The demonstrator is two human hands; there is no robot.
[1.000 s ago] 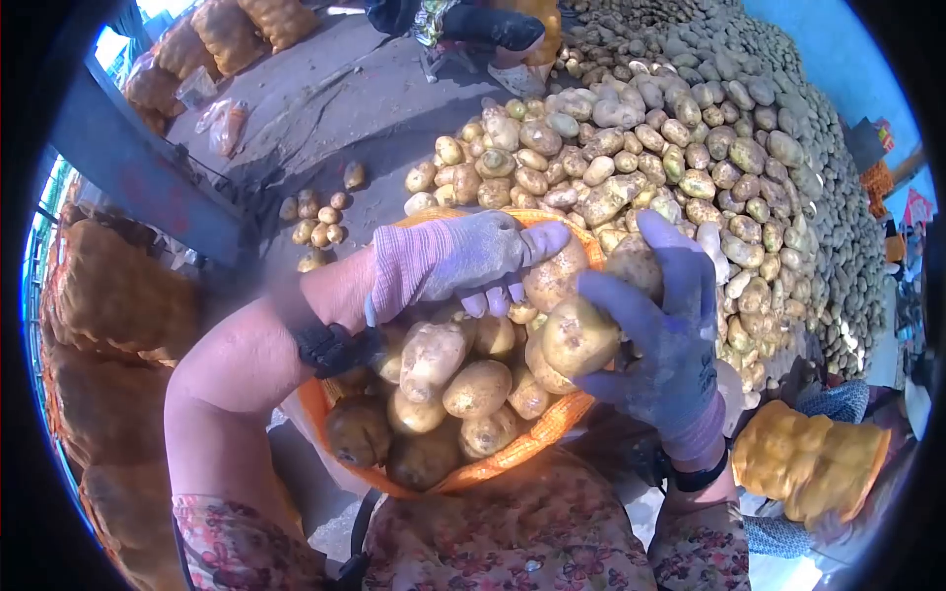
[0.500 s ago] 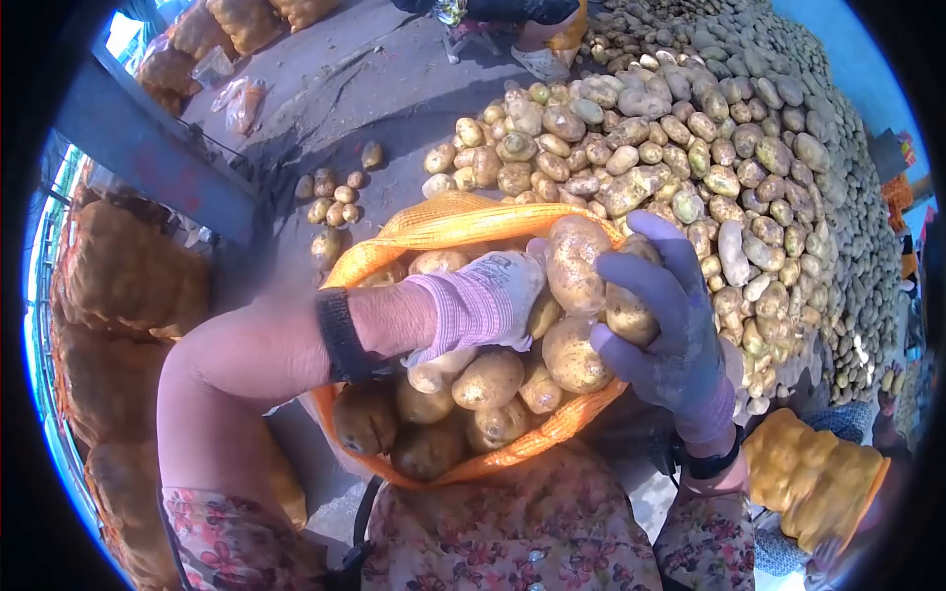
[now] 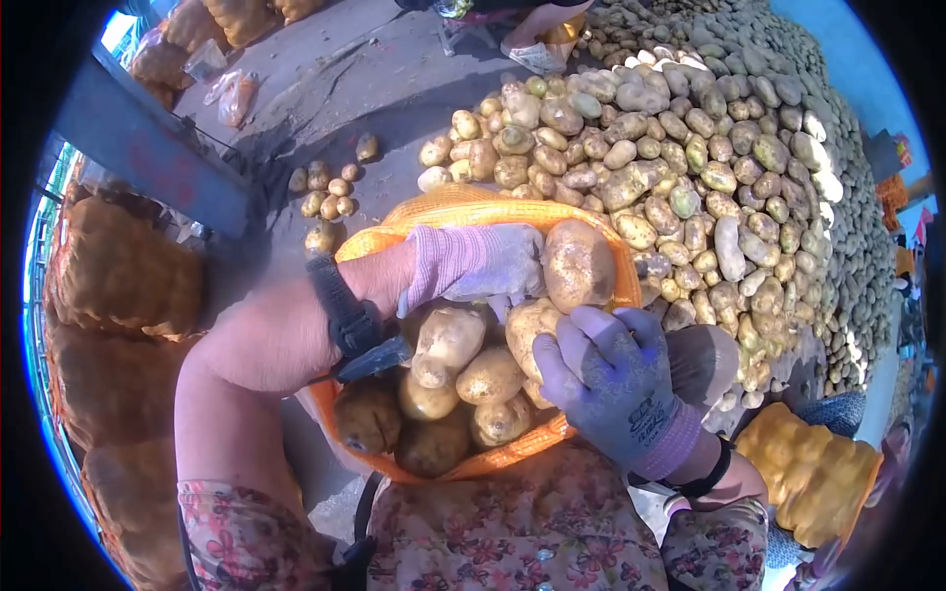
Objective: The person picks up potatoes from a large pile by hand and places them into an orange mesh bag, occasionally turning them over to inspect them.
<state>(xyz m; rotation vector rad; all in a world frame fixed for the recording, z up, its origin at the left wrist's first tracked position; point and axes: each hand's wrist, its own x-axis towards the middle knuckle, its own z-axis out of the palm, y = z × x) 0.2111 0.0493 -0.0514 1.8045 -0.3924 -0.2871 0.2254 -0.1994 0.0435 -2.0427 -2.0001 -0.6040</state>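
Observation:
An orange mesh sack (image 3: pixel 493 460) gapes open in front of me, with several large potatoes (image 3: pixel 490 376) inside. My left hand (image 3: pixel 488 261), in a pale purple and white glove, reaches across the sack's mouth. It is closed against a big potato (image 3: pixel 578 264) near the far right rim; its fingertips are partly hidden behind that potato. My right hand (image 3: pixel 616 379), in a grey-purple glove, lies over the right rim. Its fingers curl onto another potato (image 3: pixel 530 333) just below the left hand.
A large heap of potatoes (image 3: pixel 719 177) spreads behind and right of the sack. A few small potatoes (image 3: pixel 330 187) lie on the ground sheet (image 3: pixel 325 98). Filled sacks (image 3: pixel 123 266) are stacked left beside a blue metal beam (image 3: pixel 158 148). Another filled sack (image 3: pixel 803 473) lies right. A person's foot (image 3: pixel 540 49) shows at the top.
My right hand has moved left and down, from the outer side of the potatoes to over the sack's right rim. The big potato by my left hand has shifted slightly down.

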